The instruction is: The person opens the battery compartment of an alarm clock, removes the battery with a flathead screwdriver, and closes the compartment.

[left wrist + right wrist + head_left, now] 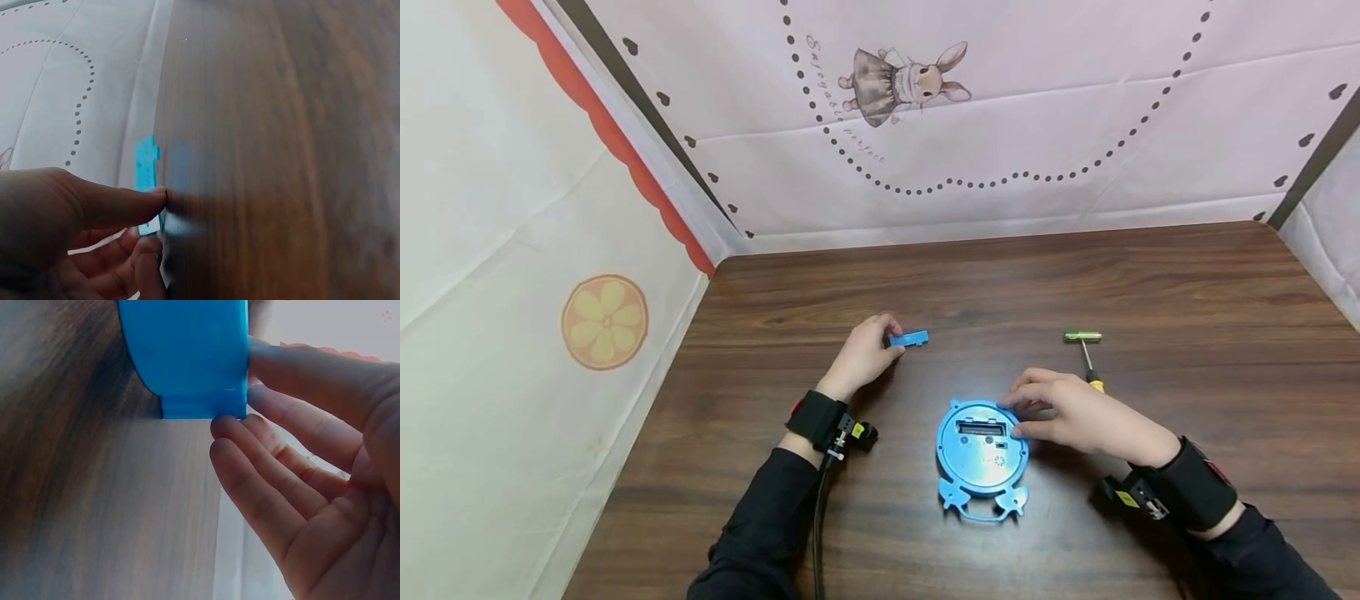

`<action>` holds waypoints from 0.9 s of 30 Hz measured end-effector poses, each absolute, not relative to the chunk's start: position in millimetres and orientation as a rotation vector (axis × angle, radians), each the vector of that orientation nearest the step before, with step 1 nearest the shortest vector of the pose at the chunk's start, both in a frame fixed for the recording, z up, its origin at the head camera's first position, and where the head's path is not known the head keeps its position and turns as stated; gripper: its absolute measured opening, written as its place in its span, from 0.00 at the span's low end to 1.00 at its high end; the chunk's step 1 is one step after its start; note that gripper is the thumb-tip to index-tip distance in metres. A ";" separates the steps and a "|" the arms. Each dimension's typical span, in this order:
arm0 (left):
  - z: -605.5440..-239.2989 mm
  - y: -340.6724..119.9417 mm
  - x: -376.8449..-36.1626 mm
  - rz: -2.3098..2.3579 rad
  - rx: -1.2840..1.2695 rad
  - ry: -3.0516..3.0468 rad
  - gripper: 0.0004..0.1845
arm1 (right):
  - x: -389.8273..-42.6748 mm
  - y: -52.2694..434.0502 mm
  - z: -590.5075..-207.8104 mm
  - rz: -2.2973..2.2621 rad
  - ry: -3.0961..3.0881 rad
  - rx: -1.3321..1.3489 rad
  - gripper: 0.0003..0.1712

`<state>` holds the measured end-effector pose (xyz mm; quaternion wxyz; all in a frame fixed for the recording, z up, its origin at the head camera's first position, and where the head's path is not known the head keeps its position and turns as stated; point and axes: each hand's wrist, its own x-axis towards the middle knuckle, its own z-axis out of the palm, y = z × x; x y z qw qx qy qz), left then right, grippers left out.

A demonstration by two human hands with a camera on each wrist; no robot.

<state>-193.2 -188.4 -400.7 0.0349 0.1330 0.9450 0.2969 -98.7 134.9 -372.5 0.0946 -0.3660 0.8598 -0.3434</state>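
Observation:
A blue twin-bell alarm clock (981, 475) lies on the table with its back up and an uncovered battery compartment (981, 428). My right hand (1063, 414) is at its upper right edge, thumb and fingertips touching the rim; in the right wrist view, the clock's blue side (187, 350) meets these loosely extended fingers. Off to the upper left, my left hand (867, 354) pinches a small blue battery cover (913, 338) between thumb and fingers. The left wrist view shows the cover (146, 165) on edge, low over the tabletop, its lower part partly behind the thumb.
Beyond my right hand lies a screwdriver (1087, 358) with a yellow and black handle, partly hidden by that hand. A green battery-like cylinder (1082, 337) lies across its tip. The wooden table (820, 292) ends at a printed cloth (1000, 125) behind.

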 end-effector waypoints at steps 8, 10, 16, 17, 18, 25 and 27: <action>-402.9 -198.8 -176.3 1.183 0.404 2.781 0.04 | -101.0 132.1 -376.4 -0.967 2.534 -1.100 0.16; -395.0 -197.2 -166.0 1.277 0.435 2.755 0.05 | -101.8 131.9 -376.2 -0.967 2.524 -1.104 0.16; -360.9 -179.3 -133.5 1.338 0.603 2.725 0.04 | -101.8 132.7 -376.4 -0.960 2.516 -1.097 0.15; -356.2 -175.9 -129.6 1.335 0.627 2.722 0.04 | -101.8 133.2 -376.4 -0.960 2.518 -1.092 0.15; -352.2 -172.6 -126.6 1.327 0.650 2.721 0.04 | -101.9 133.7 -376.1 -0.963 2.517 -1.086 0.15; -339.0 -154.4 -119.2 1.263 0.804 2.700 0.04 | -105.6 135.7 -373.6 -0.969 2.530 -1.078 0.15; -339.7 -150.3 -119.4 1.229 0.850 2.693 0.04 | -106.8 136.0 -372.7 -0.964 2.536 -1.071 0.15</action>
